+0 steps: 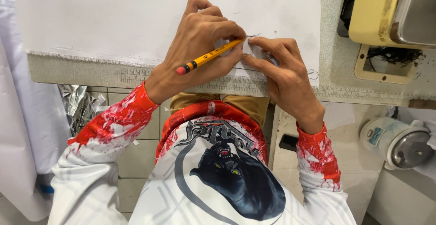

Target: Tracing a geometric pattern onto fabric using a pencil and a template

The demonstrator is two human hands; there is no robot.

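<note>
White cloth (136, 16) covers the table (72, 72) at twelve o'clock, its frayed edge running along a printed ruler strip (136, 76). I see my left hand (197, 43) with fingers curled tight around a yellow pencil (210, 56) — pink eraser toward seven o'clock, tip at two o'clock, touching the cloth. My right hand (284, 77) lies just beside it at three o'clock, fingers narrow, pressing down a small white piece (251, 48) on the cloth. Loose dark thread (312, 74) curls by that hand — and a cream sewing machine (377, 11) sits at two o'clock.
</note>
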